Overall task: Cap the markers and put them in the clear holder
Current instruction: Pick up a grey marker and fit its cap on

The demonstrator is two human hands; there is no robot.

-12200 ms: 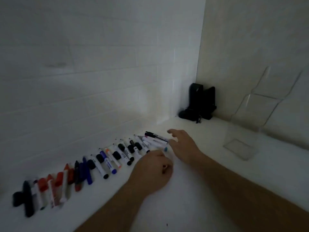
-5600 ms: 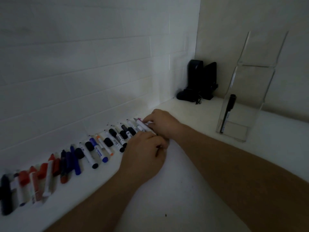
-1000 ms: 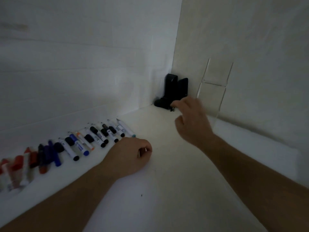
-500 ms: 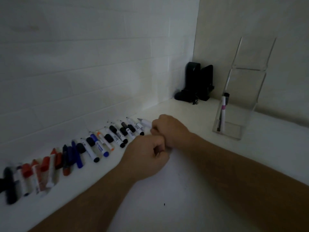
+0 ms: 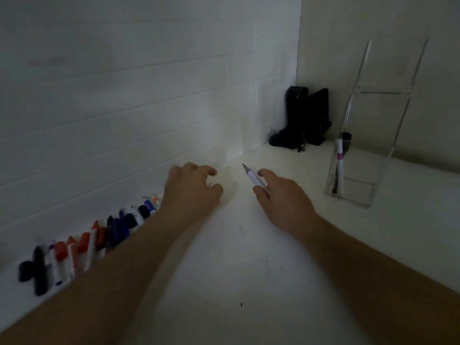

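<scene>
While the right hand [image 5: 281,197] pinched an uncapped marker [image 5: 252,176], tip pointing toward the back corner of the worktop [image 5: 236,270], the left hand [image 5: 191,188] hovered beside it, fingers loosely curled; whether it held a cap could not be told. Loose markers [image 5: 99,235] lined the left wall edge. The holder [image 5: 358,170], near the right wall, contained two markers [image 5: 339,165].

My left forearm [image 5: 139,247] is covering the near ends of the marker row [image 5: 82,247]; its far-left markers are blurring together. Whether my left grip [image 5: 191,188] is holding a cap, I cannot tell. The black marker [image 5: 346,143] is standing half-hidden behind the white one [image 5: 339,165] in the clear holder [image 5: 366,195].
</scene>
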